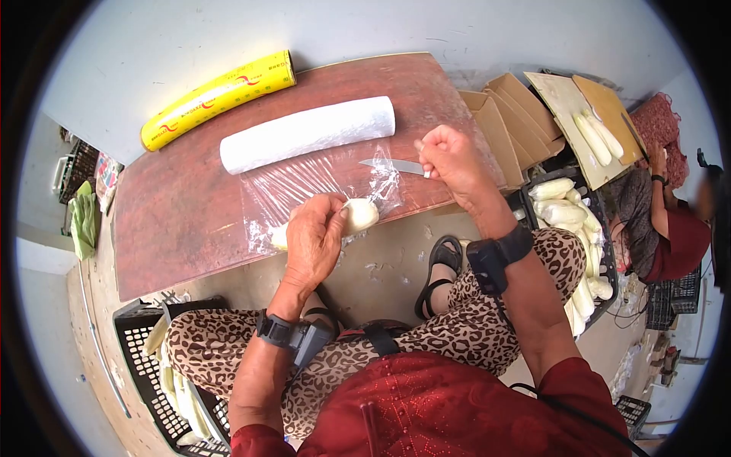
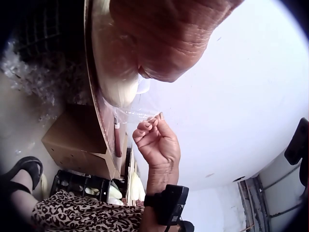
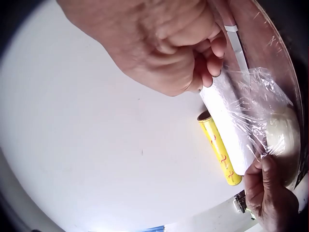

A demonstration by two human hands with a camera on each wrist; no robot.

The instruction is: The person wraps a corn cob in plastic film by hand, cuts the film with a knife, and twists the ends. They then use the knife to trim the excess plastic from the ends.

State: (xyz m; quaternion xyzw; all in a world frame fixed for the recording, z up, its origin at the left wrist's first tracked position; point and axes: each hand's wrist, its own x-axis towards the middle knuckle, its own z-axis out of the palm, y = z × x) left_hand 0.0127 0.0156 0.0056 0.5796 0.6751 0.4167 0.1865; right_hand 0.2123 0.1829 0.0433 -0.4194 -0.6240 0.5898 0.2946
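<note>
My left hand point(image 1: 312, 238) grips a pale, long vegetable point(image 1: 362, 215) at the table's near edge, with clear film point(image 1: 293, 186) around and under it. The film runs back to a white roll point(image 1: 308, 135). Raised to the right, my right hand point(image 1: 454, 161) has its fingertips together; in the left wrist view this hand point(image 2: 158, 145) pinches a thin edge of film stretching from the vegetable point(image 2: 118, 87). A knife point(image 3: 237, 50) lies on the table beyond the right hand point(image 3: 164, 53), its handle partly hidden in the head view.
A yellow tube point(image 1: 221, 99) lies along the back of the reddish table point(image 1: 167, 221). Cardboard boxes point(image 1: 518, 126) stand at the right. Black crates point(image 1: 141, 373) hold pale vegetables point(image 1: 563, 206) on both sides of my legs. Another person point(image 1: 674, 228) sits far right.
</note>
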